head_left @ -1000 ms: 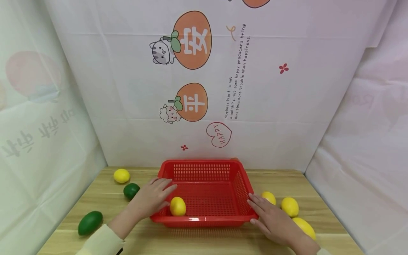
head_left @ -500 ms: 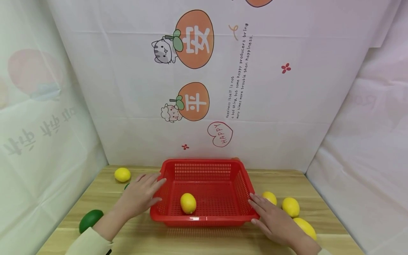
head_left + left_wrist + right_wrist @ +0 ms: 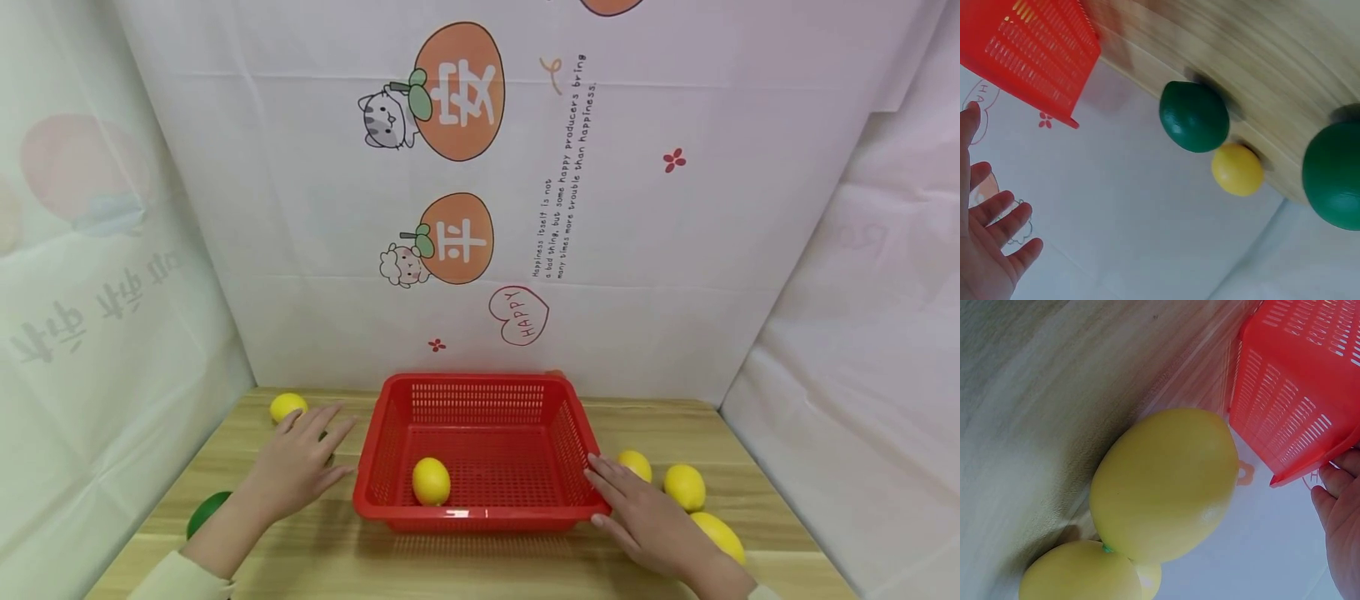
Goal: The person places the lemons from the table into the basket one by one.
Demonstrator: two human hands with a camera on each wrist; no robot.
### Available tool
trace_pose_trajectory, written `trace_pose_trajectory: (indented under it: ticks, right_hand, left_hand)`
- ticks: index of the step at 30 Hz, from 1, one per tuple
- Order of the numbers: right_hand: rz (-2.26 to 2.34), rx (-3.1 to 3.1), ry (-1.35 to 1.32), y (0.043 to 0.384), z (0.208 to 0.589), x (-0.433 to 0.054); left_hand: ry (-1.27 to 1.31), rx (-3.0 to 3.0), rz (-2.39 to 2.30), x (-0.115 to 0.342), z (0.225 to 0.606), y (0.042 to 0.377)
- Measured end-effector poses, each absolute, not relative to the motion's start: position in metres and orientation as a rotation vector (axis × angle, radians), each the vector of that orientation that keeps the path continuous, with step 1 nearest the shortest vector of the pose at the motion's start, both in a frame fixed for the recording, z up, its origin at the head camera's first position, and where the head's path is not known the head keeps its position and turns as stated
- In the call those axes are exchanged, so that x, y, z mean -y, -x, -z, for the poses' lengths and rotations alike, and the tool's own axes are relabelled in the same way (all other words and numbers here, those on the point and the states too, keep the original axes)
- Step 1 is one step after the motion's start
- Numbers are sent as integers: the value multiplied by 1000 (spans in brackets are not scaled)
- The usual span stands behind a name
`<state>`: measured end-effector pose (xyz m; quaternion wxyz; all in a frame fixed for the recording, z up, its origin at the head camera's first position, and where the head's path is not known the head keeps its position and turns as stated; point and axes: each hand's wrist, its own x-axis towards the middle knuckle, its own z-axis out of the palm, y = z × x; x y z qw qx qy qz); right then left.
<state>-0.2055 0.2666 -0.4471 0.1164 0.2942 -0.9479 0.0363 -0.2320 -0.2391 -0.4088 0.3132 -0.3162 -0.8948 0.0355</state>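
In the head view a red plastic basket (image 3: 525, 515) stands mid-table with one yellow lemon (image 3: 431, 482) lying inside at its front left. My left hand (image 3: 296, 467) hovers left of the basket, fingers spread and holding nothing. A dark green fruit (image 3: 1194, 117), mostly hidden behind that hand in the head view, shows in the left wrist view beside another yellow lemon (image 3: 1238, 169). My right hand (image 3: 645, 521) rests with extended fingers on the basket's right rim. In the right wrist view its fingers (image 3: 1336, 481) touch the rim from outside.
Right of the basket lie yellow fruits: one (image 3: 635, 465) partly behind the right hand, another (image 3: 684, 488), and a larger one (image 3: 718, 537). A bigger green fruit (image 3: 207, 510) sits at left, partly behind the forearm. White printed cloth (image 3: 637, 250) walls the back and sides.
My left hand has let go of the lemon and moved left, out of the basket. The lemon rolled right, then slightly back left. The right hand stays on the rim.
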Motion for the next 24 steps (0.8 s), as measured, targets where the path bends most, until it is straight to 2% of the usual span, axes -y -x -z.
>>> trace_pose_trajectory:
  ticks: [24]
  right_hand:
    - [-97, 2772, -848, 207, 449, -266]
  left_hand:
    - [532, 2563, -25, 308, 440, 210]
